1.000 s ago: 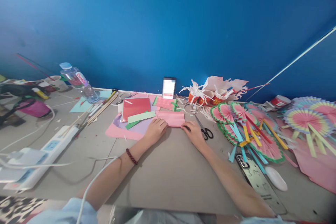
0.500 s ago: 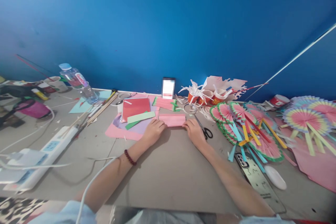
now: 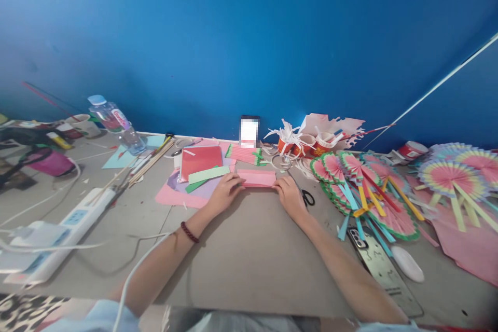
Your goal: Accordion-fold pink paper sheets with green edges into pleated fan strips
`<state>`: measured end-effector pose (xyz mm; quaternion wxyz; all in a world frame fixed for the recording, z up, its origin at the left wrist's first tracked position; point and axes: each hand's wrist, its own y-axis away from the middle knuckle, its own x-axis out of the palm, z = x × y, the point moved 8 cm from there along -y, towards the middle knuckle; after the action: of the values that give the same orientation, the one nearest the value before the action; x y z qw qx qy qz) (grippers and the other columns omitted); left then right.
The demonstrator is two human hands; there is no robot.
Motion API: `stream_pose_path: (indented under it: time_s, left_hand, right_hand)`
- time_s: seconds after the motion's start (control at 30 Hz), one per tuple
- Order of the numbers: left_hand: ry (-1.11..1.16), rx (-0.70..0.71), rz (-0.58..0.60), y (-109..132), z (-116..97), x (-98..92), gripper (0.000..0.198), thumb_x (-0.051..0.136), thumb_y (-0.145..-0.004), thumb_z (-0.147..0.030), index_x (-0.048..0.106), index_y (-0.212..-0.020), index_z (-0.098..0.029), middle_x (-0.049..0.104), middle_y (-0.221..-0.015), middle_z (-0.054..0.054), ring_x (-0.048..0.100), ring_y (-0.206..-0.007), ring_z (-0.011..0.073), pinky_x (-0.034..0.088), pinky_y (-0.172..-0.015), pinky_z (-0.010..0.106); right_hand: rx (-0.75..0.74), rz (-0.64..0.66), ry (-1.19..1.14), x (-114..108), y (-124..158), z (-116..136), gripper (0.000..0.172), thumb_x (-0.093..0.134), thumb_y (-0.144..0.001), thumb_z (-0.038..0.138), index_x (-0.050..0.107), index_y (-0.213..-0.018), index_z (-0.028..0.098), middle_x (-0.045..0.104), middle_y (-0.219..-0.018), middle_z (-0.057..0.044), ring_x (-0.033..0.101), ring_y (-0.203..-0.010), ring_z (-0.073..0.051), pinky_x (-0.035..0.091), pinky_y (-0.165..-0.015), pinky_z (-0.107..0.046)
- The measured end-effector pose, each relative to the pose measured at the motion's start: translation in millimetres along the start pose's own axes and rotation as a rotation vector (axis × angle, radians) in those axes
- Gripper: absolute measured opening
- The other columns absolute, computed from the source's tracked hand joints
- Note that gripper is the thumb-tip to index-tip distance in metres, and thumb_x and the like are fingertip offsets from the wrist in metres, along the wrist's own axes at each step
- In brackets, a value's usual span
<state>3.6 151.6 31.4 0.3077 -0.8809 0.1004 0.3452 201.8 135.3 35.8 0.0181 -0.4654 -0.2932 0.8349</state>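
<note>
A folded strip of pink paper (image 3: 257,178) lies on the grey table (image 3: 241,249) in front of me, and each of my hands grips one end of it. My left hand (image 3: 224,190), with a dark bead bracelet at the wrist, pinches the left end. My right hand (image 3: 287,193) pinches the right end. Black-handled scissors (image 3: 306,196) lie just right of my right hand. A red sheet with green strips (image 3: 202,162) lies left of the pink paper.
Several pink-and-green paper fans (image 3: 365,187) cover the right side. Paper cups with cut strips (image 3: 307,142) and a phone (image 3: 249,131) stand against the blue wall. A ruler (image 3: 383,270) lies at right. At left are a power strip (image 3: 58,233), a water bottle (image 3: 114,119) and wooden sticks (image 3: 150,161).
The pink paper has been folded narrower. Both hands moved slightly away from me and now pinch its ends instead of pressing flat on it.
</note>
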Motion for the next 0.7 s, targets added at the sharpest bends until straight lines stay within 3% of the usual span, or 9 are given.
stream_pose_path:
  time_s: [0.37,0.7]
  left_hand:
    - [0.07,-0.09,-0.008,1.1,4.0,-2.3,0.021,0.05,-0.089,-0.032,0.065,-0.081,-0.019,0.061,-0.08,0.003,0.057,-0.074,0.0141,0.047,-0.066,0.025]
    - [-0.089,0.008,-0.052,1.1,-2.2,-3.6,0.023,0.045,-0.091,-0.026,0.063,-0.077,-0.019,0.06,-0.08,0.004,0.053,-0.079,0.0157,0.045,-0.072,0.029]
  right_hand:
    - [0.002,-0.016,-0.01,1.5,0.7,-0.5,0.021,0.041,-0.09,0.021,0.057,-0.076,0.019,0.057,-0.078,-0.006,0.05,-0.081,-0.02,0.042,-0.074,-0.032]
    - [-0.008,-0.015,0.075,-0.5,0.7,6.4,0.021,0.043,-0.09,0.019,0.059,-0.075,0.018,0.057,-0.078,-0.006,0.05,-0.079,-0.02,0.041,-0.072,-0.032]
